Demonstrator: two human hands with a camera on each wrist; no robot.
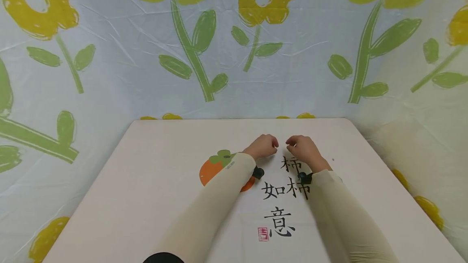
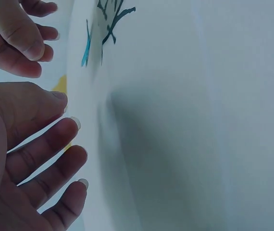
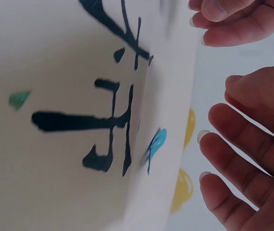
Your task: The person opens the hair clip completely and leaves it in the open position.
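Note:
My left hand [image 1: 261, 147] hovers over the far middle of the table [image 1: 164, 153], its fingers loosely bent and holding nothing. Just right of it, my right hand [image 1: 305, 150] hangs above the topmost black brush-style character [image 1: 289, 164], likewise with nothing in its fingers. A small gap separates the two hands. In the left wrist view, the left fingers [image 2: 55, 159] are spread apart above the white surface. The right wrist view shows the right fingers [image 3: 242, 159] spread too, beside a small blue mark or piece [image 3: 157, 143], whose kind I cannot tell.
An orange persimmon picture [image 1: 210, 171] is partly covered by the left sleeve [image 1: 215, 198]. More black characters [image 1: 279, 222] and a red seal mark [image 1: 263, 234] lie nearer. A flower-printed sheet [image 1: 292, 88] hangs behind and around the table.

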